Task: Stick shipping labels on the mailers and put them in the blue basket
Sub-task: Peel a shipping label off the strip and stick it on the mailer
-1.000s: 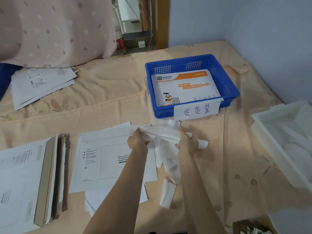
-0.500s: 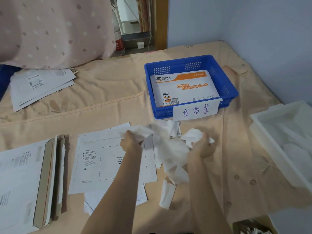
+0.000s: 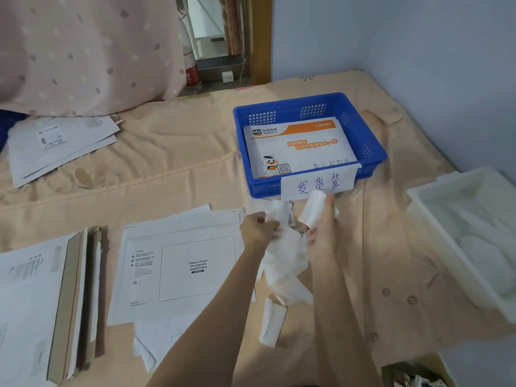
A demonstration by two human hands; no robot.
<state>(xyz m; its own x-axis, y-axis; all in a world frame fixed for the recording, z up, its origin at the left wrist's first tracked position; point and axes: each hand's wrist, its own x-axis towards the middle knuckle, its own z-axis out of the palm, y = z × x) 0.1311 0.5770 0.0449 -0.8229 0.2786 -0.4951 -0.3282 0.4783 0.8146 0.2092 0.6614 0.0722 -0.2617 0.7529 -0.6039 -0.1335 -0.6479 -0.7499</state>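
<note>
While both hands [image 3: 258, 227] hold paper, blue basket [image 3: 360, 135] holds mailer [image 3: 300, 148]

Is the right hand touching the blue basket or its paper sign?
Cannot tell. In the head view the right hand holds crumpled white paper just before the sign of the blue basket, overlapping it.

- A home bedroom is serving as a packing spot.
- A peach floral bedsheet [image 3: 173, 152] is covering the bed.
- A pink dotted curtain [image 3: 83, 48] is hanging behind it.
</note>
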